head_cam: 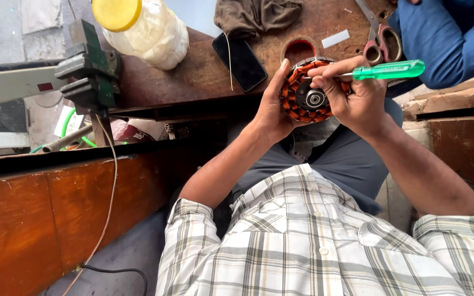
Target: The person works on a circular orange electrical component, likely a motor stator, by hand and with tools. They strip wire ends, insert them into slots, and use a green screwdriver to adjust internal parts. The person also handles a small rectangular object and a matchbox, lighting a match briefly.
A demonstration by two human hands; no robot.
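Nearest the camera is a plaid shirt (pixel 308 241) in cream, grey and green checks, its short sleeves ending above the elbows. Beyond it, grey trousers (pixel 352 159) cover the lap. Both bare forearms reach away from the body and meet over the lap, at the near edge of a worn reddish-brown workbench (pixel 193 71).

The left hand (pixel 272 107) is cupped, palm turned inward, its fingers wrapped around the left rim of a round motor stator (pixel 308 98). The stator is ringed with copper-orange wire coils and has a shiny metal bearing at its centre. The right hand (pixel 357 98) curls over the stator's right side, thumb and fingers closed on a screwdriver (pixel 388 70) with a translucent green plastic handle that juts out to the right; its tip is hidden behind the fingers.

On the bench beyond lie a black phone (pixel 240 60), a crumpled brown cloth (pixel 256 13) and scissors (pixel 379 44). At far left stand a green metal vise (pixel 89 66) and a clear plastic jar (pixel 149 30) with a yellow lid. A blue sleeve (pixel 451 38) of another person shows at far right.
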